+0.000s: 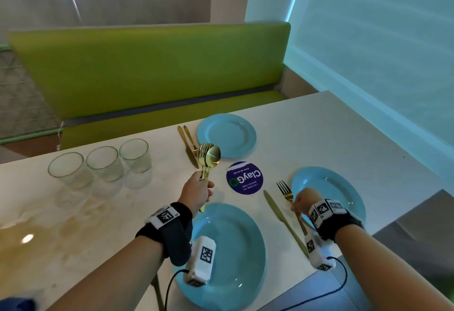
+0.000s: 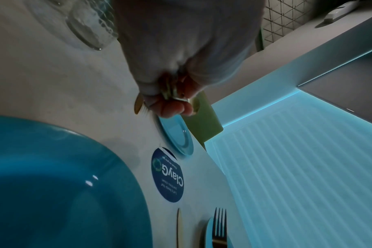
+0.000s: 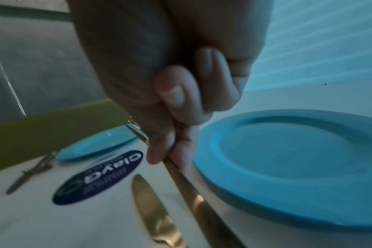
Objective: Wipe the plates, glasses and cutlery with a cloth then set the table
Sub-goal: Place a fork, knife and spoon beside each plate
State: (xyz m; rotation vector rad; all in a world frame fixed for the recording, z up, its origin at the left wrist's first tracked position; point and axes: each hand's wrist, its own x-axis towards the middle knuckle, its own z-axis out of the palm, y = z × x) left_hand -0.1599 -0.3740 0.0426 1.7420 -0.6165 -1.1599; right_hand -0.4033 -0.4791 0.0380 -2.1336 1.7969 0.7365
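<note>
Plates point(image 1: 226, 135): three; glasses point(image 1: 105, 163): three; knives point(image 1: 285, 221): three.

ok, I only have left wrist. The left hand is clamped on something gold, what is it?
Observer: A bundle of gold cutlery, a spoon and forks, heads up. The left hand grips the handles.
Operator: And the right hand?
Observer: The right hand pinches the handle of a gold fork, which sits between a knife and the right plate.
Operator: I see one glass. Any more?
Observer: There are three glasses in a row on the left of the table, none beside a plate.
</note>
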